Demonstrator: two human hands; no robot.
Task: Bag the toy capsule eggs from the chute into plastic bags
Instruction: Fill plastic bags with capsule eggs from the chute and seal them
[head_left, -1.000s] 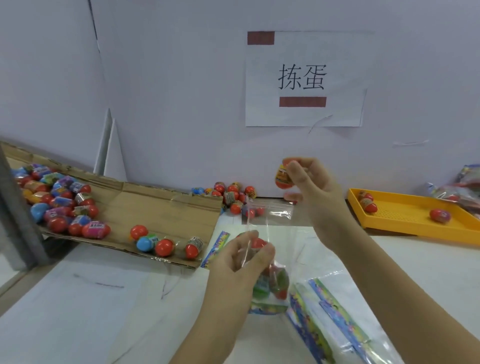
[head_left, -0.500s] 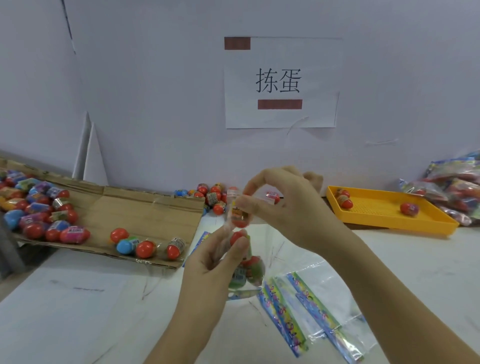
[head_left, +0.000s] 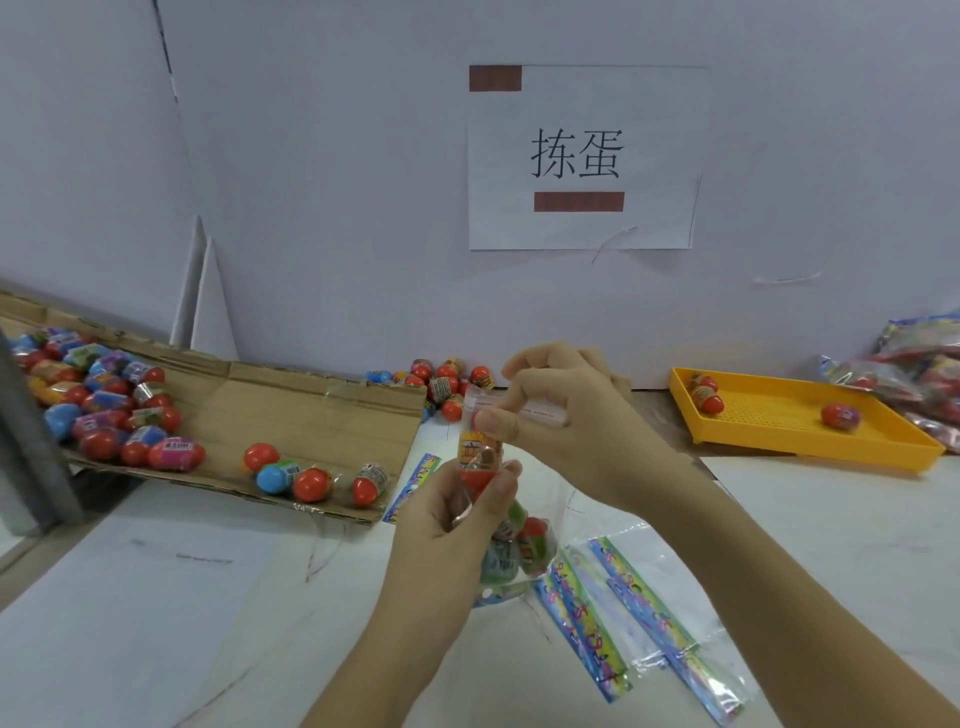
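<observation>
While the clear plastic bag (head_left: 522, 548) hangs upright between both hands, a red-based toy capsule egg with an orange label (head_left: 480, 453) sits in its neck, above several eggs already at its bottom. The left hand (head_left: 452, 530) curls round the bag's neck, thumb tip pressed beside the egg's red base; the egg lies at about 1 o'clock from this hand. The right hand (head_left: 566, 415) pinches the bag's top edge between thumb and forefinger, the other fingers curled, and the egg lies just at its 7 o'clock.

At 9 o'clock from the hands, the brown cardboard chute (head_left: 322, 415) slopes across the white table (head_left: 156, 597), with four eggs (head_left: 311, 483) near its lower lip and a heap of eggs (head_left: 104, 410) further up. More eggs (head_left: 441, 384) cluster against the wall at 11 o'clock. At 3 o'clock a yellow plastic tray (head_left: 779, 415) holds three eggs. Flat empty bags with bright printed strips (head_left: 613, 623) lie at 5 o'clock.
</observation>
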